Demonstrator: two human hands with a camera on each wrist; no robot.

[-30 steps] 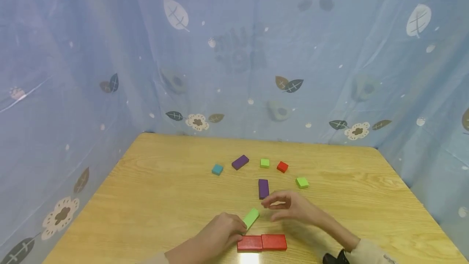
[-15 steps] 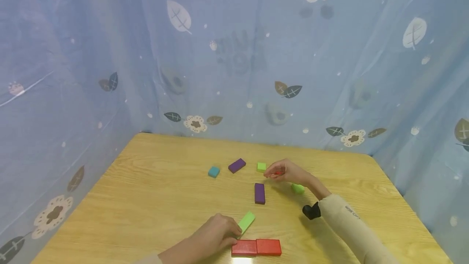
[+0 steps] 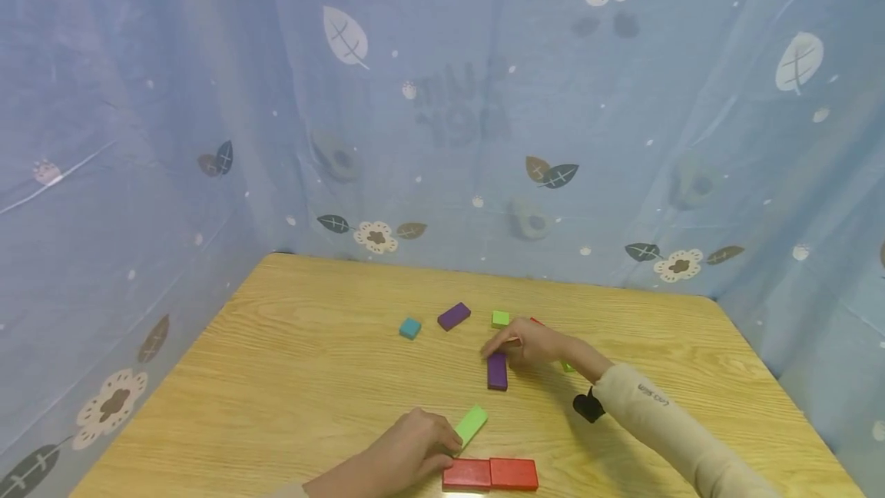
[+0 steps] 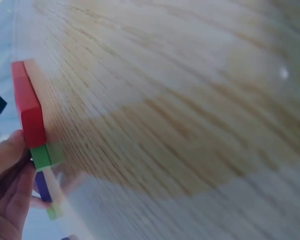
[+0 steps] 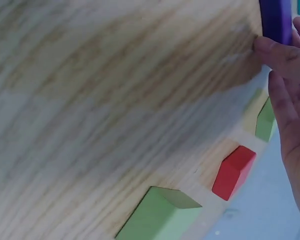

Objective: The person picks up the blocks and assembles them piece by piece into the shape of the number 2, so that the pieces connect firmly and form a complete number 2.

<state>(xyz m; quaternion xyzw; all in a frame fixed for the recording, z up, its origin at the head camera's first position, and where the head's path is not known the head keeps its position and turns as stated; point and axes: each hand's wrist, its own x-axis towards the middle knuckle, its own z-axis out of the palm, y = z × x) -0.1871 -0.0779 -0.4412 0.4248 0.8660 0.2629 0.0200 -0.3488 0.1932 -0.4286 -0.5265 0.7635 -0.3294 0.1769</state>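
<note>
My left hand [image 3: 415,444] pinches the near end of a long light-green block [image 3: 472,426], fingertips on it and thumb low beside the red blocks. Two flat red blocks [image 3: 466,475] lie end to end in front of it. In the left wrist view the green block [image 4: 40,156] shows between thumb and fingers, behind the red one [image 4: 32,115]. Farther out, my right hand [image 3: 532,342] reaches down over the far end of a purple block [image 3: 497,375]. The right wrist view has thumb and fingers around this purple block [image 5: 276,22], which lies on the table.
Behind lie a teal cube [image 3: 410,328], a second purple block [image 3: 453,317] and a small green block [image 3: 501,319]. A red cube [image 3: 536,321] and another green block [image 3: 568,366] are partly hidden by my right arm. A blue patterned curtain [image 3: 442,137] encloses the wooden table [image 3: 311,344].
My right hand went out to the red cube, then came back and left to the purple block, taking hold of it. The left hand stays at the long green block. The head view shifts slightly.
</note>
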